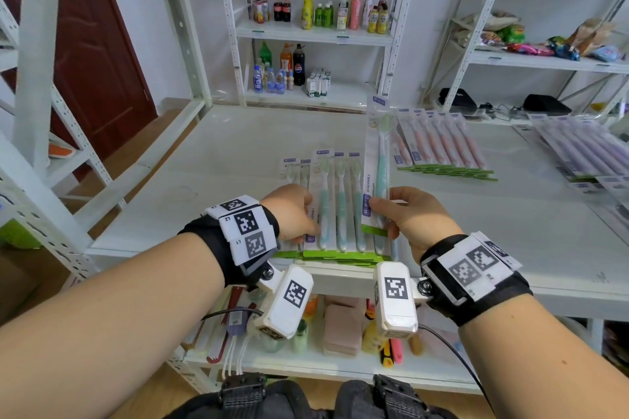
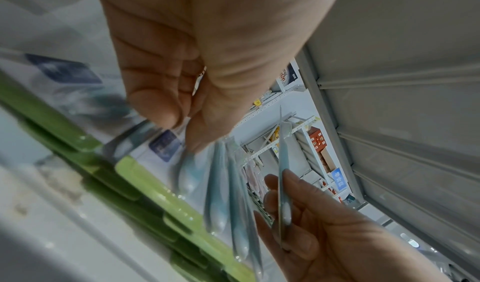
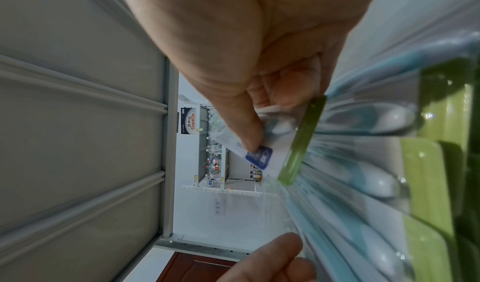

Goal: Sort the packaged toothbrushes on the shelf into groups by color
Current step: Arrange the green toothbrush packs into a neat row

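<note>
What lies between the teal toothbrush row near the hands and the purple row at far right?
The row of pink toothbrush packs, lying flat on the shelf and set further back than the teal row. The head view shows it.

White shelf — teal packs, pink packs, purple packs, grouped apart.

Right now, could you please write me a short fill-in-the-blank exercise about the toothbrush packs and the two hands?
1. The pack raised upright is pinched by the ____ hand.
2. Of the teal, pink and purple groups, the left hand holds the ____ one.
3. The pink group lies between the teal group and the ____ one.
Missing words: right; teal; purple.
</note>
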A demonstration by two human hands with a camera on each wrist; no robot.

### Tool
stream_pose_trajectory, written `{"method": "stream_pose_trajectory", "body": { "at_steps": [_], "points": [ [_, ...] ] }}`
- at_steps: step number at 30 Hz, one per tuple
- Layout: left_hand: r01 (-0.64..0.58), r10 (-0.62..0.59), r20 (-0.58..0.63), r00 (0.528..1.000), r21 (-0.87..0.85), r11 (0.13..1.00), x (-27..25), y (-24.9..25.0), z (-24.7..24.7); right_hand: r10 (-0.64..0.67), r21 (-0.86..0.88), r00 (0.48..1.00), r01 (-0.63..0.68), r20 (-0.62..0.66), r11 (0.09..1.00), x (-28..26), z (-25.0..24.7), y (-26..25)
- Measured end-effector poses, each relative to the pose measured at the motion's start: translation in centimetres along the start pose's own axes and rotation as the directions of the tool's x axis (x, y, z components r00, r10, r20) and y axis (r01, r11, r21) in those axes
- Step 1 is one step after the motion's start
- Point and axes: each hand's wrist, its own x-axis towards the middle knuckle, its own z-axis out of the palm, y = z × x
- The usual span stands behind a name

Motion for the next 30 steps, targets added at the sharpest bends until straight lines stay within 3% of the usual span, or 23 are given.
{"method": "stream_pose_trajectory", "body": {
  "at_steps": [5, 10, 13, 15, 17, 22, 26, 30],
  "points": [
    [-0.087, 0.069, -0.092, 0.993, -0.203, 0.975, 0.2, 0.3, -0.5, -0.027, 0.023, 0.999, 0.028, -0.018, 0.999, -0.2, 0.3, -0.8],
    [-0.227, 0.119, -0.217, 0.969, -0.585, 0.779, -0.3, 1.5, -0.5, -0.076, 0.012, 0.997, 0.076, 0.001, 0.997, -0.4, 1.4, -1.8],
    [-0.249, 0.067, -0.284, 0.957, -0.678, 0.692, -0.3, 1.8, -0.4, -0.094, -0.017, 0.993, 0.096, 0.069, 0.995, -0.7, 2.8, -2.3],
    [-0.259, 0.034, -0.324, 0.946, -0.684, 0.682, -0.3, 1.4, -0.4, -0.105, -0.029, 0.989, 0.109, 0.105, 0.994, -0.8, 3.7, -2.6],
    [-0.235, 0.006, -0.316, 0.949, -0.691, 0.683, -0.2, 0.9, -0.4, -0.109, -0.042, 0.986, 0.115, 0.13, 0.992, -0.9, 4.4, -2.7],
    [-0.119, -0.133, -0.237, 0.963, -0.807, 0.578, -0.2, -1.1, -1.5, -0.124, -0.036, 0.989, 0.128, 0.086, 0.991, -0.7, 3.9, -2.4],
    [-0.033, -0.2, -0.184, 0.962, -0.811, 0.584, -0.2, -3.4, -2.0, -0.104, -0.076, 0.994, 0.102, -0.025, 0.992, 0.0, 1.8, -1.5],
    [0.037, -0.198, -0.108, 0.974, -0.788, 0.614, -0.4, -4.2, -1.6, -0.065, -0.119, 0.996, 0.058, -0.056, 0.991, 0.1, 0.6, -0.3]
  ]
}}
